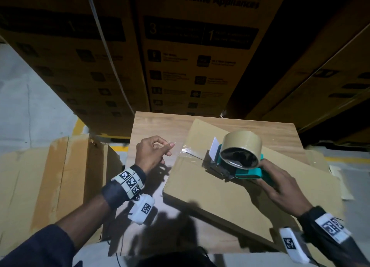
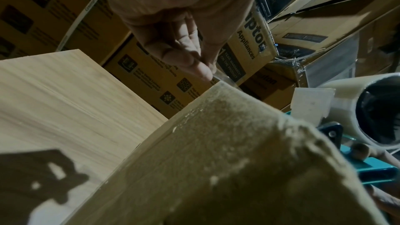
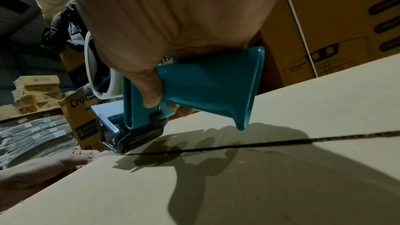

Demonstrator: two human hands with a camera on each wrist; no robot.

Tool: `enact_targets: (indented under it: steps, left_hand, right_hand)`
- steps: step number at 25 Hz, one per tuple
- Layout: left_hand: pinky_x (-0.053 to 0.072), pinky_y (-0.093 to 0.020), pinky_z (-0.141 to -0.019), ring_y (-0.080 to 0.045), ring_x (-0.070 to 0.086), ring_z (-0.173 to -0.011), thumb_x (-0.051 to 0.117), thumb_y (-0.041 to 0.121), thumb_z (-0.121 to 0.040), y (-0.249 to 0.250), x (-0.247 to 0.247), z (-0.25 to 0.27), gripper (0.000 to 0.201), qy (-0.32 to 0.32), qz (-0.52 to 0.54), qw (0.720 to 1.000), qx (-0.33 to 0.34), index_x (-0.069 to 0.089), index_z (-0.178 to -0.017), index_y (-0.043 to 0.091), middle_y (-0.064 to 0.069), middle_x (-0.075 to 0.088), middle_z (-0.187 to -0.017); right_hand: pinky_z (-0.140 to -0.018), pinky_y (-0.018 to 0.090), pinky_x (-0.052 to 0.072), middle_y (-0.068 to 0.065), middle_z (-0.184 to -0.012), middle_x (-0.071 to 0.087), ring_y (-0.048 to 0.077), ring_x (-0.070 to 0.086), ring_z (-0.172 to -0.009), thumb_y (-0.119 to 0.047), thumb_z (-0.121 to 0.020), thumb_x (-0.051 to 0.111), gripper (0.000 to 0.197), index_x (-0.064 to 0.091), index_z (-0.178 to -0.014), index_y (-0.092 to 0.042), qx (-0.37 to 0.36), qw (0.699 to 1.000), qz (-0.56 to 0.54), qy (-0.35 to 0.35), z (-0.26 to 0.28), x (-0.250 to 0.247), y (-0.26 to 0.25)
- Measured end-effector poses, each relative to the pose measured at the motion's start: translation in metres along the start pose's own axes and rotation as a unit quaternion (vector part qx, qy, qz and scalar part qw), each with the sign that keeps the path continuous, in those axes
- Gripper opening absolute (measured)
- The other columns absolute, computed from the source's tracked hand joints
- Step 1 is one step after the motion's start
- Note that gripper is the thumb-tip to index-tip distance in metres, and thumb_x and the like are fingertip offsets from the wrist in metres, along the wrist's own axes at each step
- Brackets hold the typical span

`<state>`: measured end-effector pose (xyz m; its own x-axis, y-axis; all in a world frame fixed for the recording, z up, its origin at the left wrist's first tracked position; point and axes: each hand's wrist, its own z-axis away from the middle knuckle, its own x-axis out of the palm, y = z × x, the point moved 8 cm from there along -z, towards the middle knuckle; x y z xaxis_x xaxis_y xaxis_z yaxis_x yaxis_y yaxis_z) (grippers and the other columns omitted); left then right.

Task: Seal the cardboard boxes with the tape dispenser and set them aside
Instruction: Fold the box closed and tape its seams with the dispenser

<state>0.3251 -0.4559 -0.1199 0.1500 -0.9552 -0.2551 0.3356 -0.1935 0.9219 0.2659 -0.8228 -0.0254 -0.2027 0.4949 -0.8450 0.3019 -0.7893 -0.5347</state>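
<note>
A plain cardboard box (image 1: 230, 198) lies on a wooden table (image 1: 160, 124), its top seam (image 3: 238, 145) running across. My right hand (image 1: 268, 174) grips the handle of the teal tape dispenser (image 1: 246, 171). The dispenser's roller end rests on the seam near the box's left edge, and it carries a brown tape roll (image 1: 242, 144). My left hand (image 1: 169, 146) hovers just past that box edge and pinches the free end of the clear tape (image 2: 218, 77) between thumb and fingers. A short stretch of tape (image 1: 188, 151) lies over the edge.
Tall printed appliance cartons (image 1: 190, 56) are stacked right behind the table. Flattened cardboard (image 1: 50, 176) leans at the left, and more sheets (image 1: 320, 160) lie at the right under the box. Grey floor with a yellow line (image 1: 80, 126) shows on the left.
</note>
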Motion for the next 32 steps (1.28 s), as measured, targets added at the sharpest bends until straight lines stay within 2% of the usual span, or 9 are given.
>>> enact_targets:
  steps: [6, 9, 15, 18, 20, 22, 26, 29, 32]
  left_hand:
    - [0.045, -0.022, -0.049, -0.023, 0.056, -0.046, 0.085, 0.032, -0.083, -0.022, 0.009, -0.008, 0.028, -0.028, 0.033, 0.997, -0.056, 0.072, -0.089, 0.008, -0.008, 0.077, -0.073]
    - [0.036, -0.018, -0.04, -0.016, 0.045, -0.041, 0.084, 0.03, -0.083, -0.044, 0.026, -0.009, 0.032, -0.073, 0.094, 0.985, -0.124, 0.07, -0.094, 0.003, -0.008, 0.075, -0.073]
    - [0.029, -0.017, -0.035, -0.01, 0.038, -0.042, 0.083, 0.039, -0.074, -0.05, 0.047, -0.01, 0.035, -0.155, 0.128, 0.969, -0.142, 0.07, -0.088, 0.01, -0.015, 0.067, -0.082]
    - [0.045, -0.026, -0.052, -0.019, 0.055, -0.058, 0.079, 0.07, -0.068, -0.054, 0.04, -0.012, 0.067, -0.179, 0.005, 0.973, -0.146, 0.066, -0.105, 0.016, -0.008, 0.069, -0.078]
    - [0.054, -0.044, -0.086, -0.025, 0.07, -0.084, 0.062, 0.09, -0.07, -0.067, 0.035, -0.004, 0.086, -0.205, -0.123, 0.956, -0.17, 0.051, -0.122, 0.022, -0.001, 0.073, -0.082]
    - [0.05, -0.049, -0.101, -0.025, 0.07, -0.097, 0.052, 0.085, -0.081, -0.065, 0.032, -0.002, 0.084, -0.207, -0.184, 0.949, -0.151, 0.041, -0.137, 0.024, 0.0, 0.074, -0.086]
    - [0.05, -0.028, -0.091, -0.022, 0.061, -0.119, 0.05, 0.055, -0.101, -0.008, 0.023, 0.011, 0.065, -0.145, -0.154, 0.977, 0.002, 0.035, -0.154, 0.022, -0.007, 0.064, -0.133]
    - [0.036, -0.035, -0.115, -0.014, 0.043, -0.141, 0.05, 0.053, -0.102, 0.022, 0.041, 0.045, 0.07, -0.246, -0.132, 0.958, 0.066, 0.018, -0.161, 0.033, 0.009, 0.042, -0.155]
    - [0.041, -0.031, -0.108, -0.012, 0.05, -0.13, 0.058, 0.05, -0.1, 0.019, 0.063, 0.068, 0.086, -0.324, -0.179, 0.924, 0.099, -0.006, -0.158, 0.044, 0.016, 0.043, -0.144]
  right_hand:
    - [-0.077, 0.044, 0.057, -0.031, -0.123, 0.052, 0.003, 0.057, -0.1, -0.009, -0.091, 0.071, 0.057, 0.046, -0.118, -0.052, 0.024, 1.0, 0.003, -0.005, 0.001, 0.009, 0.006]
    - [-0.078, 0.046, 0.058, -0.03, -0.124, 0.053, 0.003, 0.058, -0.103, -0.011, -0.092, 0.069, 0.051, 0.047, -0.122, -0.046, 0.036, 0.999, 0.0, -0.01, 0.002, 0.013, 0.011]
    - [-0.076, 0.032, 0.055, -0.032, -0.122, 0.054, -0.002, 0.056, -0.106, -0.012, -0.092, 0.07, 0.062, 0.043, -0.118, -0.061, 0.02, 1.0, -0.002, -0.018, 0.001, 0.014, 0.005]
    - [-0.075, 0.025, 0.049, -0.033, -0.12, 0.054, -0.006, 0.054, -0.107, -0.01, -0.09, 0.073, 0.067, 0.043, -0.117, -0.063, 0.025, 1.0, -0.005, -0.017, 0.0, 0.014, 0.006]
    - [-0.075, 0.029, 0.05, -0.032, -0.119, 0.055, -0.005, 0.055, -0.106, -0.01, -0.09, 0.073, 0.062, 0.045, -0.115, -0.06, 0.027, 0.999, -0.007, -0.016, 0.002, 0.015, 0.008]
    - [-0.076, 0.035, 0.054, -0.03, -0.119, 0.056, -0.002, 0.056, -0.106, -0.011, -0.09, 0.073, 0.058, 0.046, -0.114, -0.056, 0.027, 1.0, -0.01, -0.011, 0.002, 0.016, 0.01]
    - [-0.081, 0.039, 0.057, -0.032, -0.124, 0.054, -0.001, 0.056, -0.109, -0.014, -0.091, 0.071, 0.048, 0.051, -0.119, -0.047, 0.028, 1.0, -0.012, -0.008, 0.003, 0.019, 0.014]
    - [-0.083, 0.039, 0.057, -0.033, -0.126, 0.053, -0.002, 0.055, -0.111, -0.016, -0.093, 0.069, 0.045, 0.052, -0.123, -0.045, 0.019, 1.0, -0.012, -0.009, 0.003, 0.02, 0.016]
    - [-0.086, 0.041, 0.057, -0.034, -0.127, 0.053, 0.0, 0.056, -0.112, -0.022, -0.095, 0.067, 0.042, 0.05, -0.125, -0.046, 0.015, 1.0, -0.013, -0.018, 0.001, 0.023, 0.02]
